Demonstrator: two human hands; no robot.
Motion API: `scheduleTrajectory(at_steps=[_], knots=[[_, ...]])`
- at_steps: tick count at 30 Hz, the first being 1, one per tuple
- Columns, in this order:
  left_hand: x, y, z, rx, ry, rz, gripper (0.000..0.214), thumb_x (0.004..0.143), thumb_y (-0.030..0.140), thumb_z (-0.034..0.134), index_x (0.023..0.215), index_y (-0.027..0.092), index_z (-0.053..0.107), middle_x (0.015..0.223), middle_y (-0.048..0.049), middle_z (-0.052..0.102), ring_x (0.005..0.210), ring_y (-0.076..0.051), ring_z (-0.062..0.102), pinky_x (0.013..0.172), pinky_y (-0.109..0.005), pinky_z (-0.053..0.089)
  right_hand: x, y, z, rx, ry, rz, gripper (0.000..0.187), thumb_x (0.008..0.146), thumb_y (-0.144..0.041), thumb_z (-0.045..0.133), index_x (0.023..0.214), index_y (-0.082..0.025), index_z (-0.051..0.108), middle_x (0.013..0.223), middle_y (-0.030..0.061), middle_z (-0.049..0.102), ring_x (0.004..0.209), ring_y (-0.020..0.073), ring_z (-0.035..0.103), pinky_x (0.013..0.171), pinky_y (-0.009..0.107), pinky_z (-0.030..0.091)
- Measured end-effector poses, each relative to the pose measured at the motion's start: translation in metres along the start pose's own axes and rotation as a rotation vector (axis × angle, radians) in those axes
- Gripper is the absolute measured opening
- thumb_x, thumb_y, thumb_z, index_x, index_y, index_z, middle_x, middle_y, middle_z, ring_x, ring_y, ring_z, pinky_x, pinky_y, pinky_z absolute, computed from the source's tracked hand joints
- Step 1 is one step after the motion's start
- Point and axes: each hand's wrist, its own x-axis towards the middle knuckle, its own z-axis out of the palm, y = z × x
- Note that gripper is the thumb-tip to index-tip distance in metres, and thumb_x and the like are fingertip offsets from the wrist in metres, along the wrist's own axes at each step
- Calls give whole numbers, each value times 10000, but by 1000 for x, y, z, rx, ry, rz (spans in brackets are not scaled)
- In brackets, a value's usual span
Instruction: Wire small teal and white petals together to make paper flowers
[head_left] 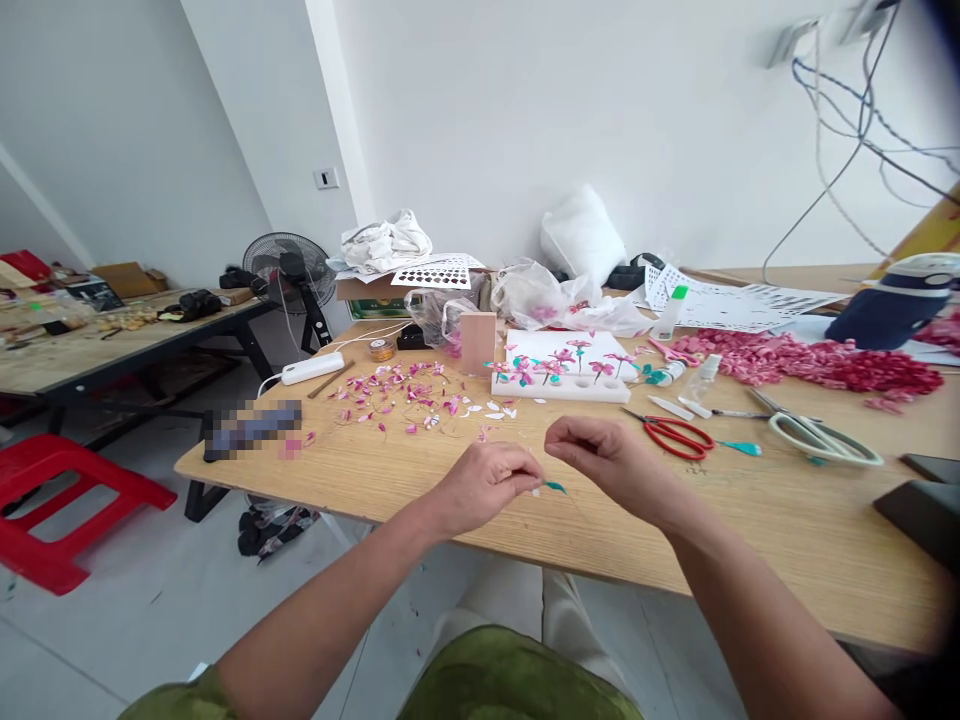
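Note:
My left hand [491, 485] is closed in a pinch above the front of the table. A small teal leaf-shaped piece [555, 487] sticks out from its fingertips, with a pale bit beside it. Just to the right, my right hand [604, 462] is raised slightly higher, thumb and fingers pressed together. Whatever it pinches, perhaps something very thin, is too small to make out. Beyond the hands, pink flowers with teal leaves [564, 358] stand in a white foam block [559, 388]. Loose pink petals and thin-wired pieces [411, 395] lie scattered to the left of the block.
Red-handled scissors [679, 437] and larger pale-handled scissors [825, 440] lie to the right. Near them are a clear bottle [703, 380], a heap of pink pieces [810, 360] and a dark blue flask [892, 300]. A white power strip [313, 368] sits at the left.

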Motion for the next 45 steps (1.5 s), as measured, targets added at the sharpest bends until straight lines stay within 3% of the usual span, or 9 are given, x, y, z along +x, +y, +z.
scheduleTrajectory(at_steps=[6,11,16,20,26,31,36,40,45], knots=[[1,4,-6,-415,164,-220,107,724,192,521,653,134,574,627,5,570,625,-99,520,627,-211,411,-8,17,30,258,128,68,186,767,-341,492,669,-184,521,552,-37,423,517,98,367,483,216,282],[5,-6,-2,53,250,-160,127,748,164,477,647,152,552,639,5,562,634,-109,501,622,-222,384,-34,0,61,-130,272,46,169,796,-279,437,701,-176,532,504,-41,432,464,90,385,463,203,286],[8,-4,1,453,102,60,193,791,153,414,657,145,553,673,-29,574,695,-149,497,677,-276,367,-35,-22,37,-383,263,-70,172,798,-244,425,712,-184,560,537,-22,507,478,95,432,484,206,304],[6,10,-4,141,-58,38,135,764,149,469,678,144,573,676,-12,585,676,-123,511,670,-240,378,-15,-15,6,-206,209,-23,148,769,-264,473,672,-181,548,582,-13,524,547,107,451,519,205,336],[6,14,-10,-369,129,-183,100,729,194,520,660,127,549,636,4,546,641,-101,505,629,-209,394,-12,12,27,39,193,53,187,780,-316,458,688,-171,529,543,-36,422,496,89,370,461,195,301],[11,0,-5,20,226,-123,125,748,167,482,641,147,543,640,3,552,641,-113,497,628,-225,380,-37,-3,56,-231,310,21,179,798,-260,423,702,-173,546,512,-37,459,457,83,397,462,190,303],[11,-3,1,377,58,108,196,797,173,418,662,149,559,675,-27,578,704,-148,501,701,-285,368,-34,-23,33,-396,291,-109,174,797,-230,431,706,-186,573,551,-18,531,484,91,444,489,196,318],[7,10,-4,52,-72,31,133,765,170,472,693,150,582,699,-13,597,688,-124,520,676,-241,386,-14,-11,5,-177,243,-30,143,765,-267,490,678,-182,565,604,-7,545,565,111,464,531,206,348],[6,16,-10,-314,127,-153,114,732,212,513,660,136,559,641,3,551,645,-105,501,634,-216,393,-10,12,22,44,248,64,184,769,-324,480,702,-169,555,531,-38,425,486,89,369,454,199,302]])
